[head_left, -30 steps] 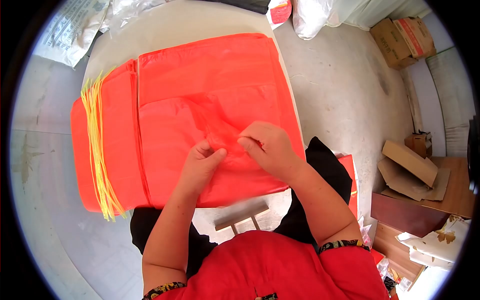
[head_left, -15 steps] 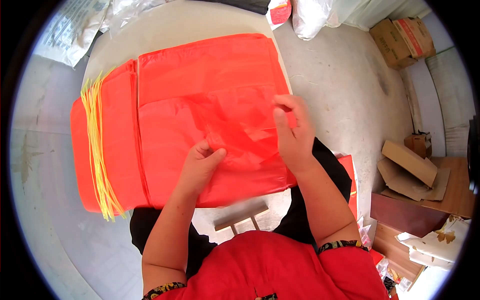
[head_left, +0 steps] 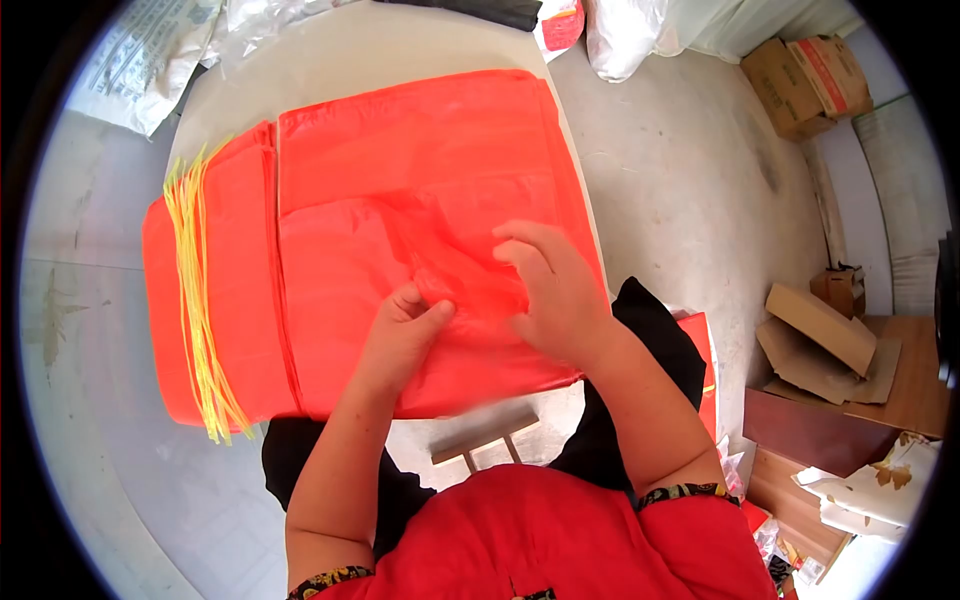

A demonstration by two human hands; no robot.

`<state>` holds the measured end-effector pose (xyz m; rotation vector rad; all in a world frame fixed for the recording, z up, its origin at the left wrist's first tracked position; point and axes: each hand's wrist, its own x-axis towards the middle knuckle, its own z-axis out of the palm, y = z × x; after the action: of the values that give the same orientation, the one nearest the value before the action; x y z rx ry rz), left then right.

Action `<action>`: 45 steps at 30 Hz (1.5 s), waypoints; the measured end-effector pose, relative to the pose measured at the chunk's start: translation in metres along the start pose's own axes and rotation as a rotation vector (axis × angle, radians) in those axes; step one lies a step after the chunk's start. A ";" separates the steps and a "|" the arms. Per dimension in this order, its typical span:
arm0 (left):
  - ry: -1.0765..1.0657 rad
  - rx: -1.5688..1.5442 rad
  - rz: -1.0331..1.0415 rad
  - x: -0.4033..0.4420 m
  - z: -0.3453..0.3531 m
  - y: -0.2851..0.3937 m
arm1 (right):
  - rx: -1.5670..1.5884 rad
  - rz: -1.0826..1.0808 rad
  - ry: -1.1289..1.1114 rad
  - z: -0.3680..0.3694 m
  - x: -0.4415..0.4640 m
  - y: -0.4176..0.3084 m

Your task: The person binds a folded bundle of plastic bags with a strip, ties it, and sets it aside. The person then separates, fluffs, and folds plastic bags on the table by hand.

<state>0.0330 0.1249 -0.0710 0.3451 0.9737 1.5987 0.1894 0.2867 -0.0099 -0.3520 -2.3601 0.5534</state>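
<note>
A wide stack of thin, folded red plastic sheets [head_left: 420,130] lies in front of me on a pale table [head_left: 330,65]. My left hand [head_left: 408,325] pinches a crumpled fold of the top red plastic sheet [head_left: 450,265] between thumb and fingers. To its right, my right hand [head_left: 555,290] hovers just over the same sheet, fingers curved and apart, nothing visible in them. A narrower red plastic stack [head_left: 240,270] adjoins on the left, and a bundle of yellow ties [head_left: 193,290] lies across it.
Clear plastic [head_left: 265,25] and a black item [head_left: 480,10] lie at the table's far side. Cardboard boxes [head_left: 800,85] stand at the far right; an opened carton [head_left: 825,345] sits on brown furniture [head_left: 915,380] nearer. A wooden stool-like frame [head_left: 485,435] shows below the table edge.
My right hand has moved left and slightly down from the stack's right edge, and its fingers have spread. The lifted sheet now lies flatter. My left hand stays in place.
</note>
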 end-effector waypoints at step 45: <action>-0.068 -0.106 -0.010 0.002 -0.021 -0.012 | 0.050 0.336 -0.342 0.051 0.002 0.019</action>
<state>0.0258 0.1184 -0.0932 0.3189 0.8346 1.6122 0.1553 0.2888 -0.0526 -0.6853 -2.6231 0.8880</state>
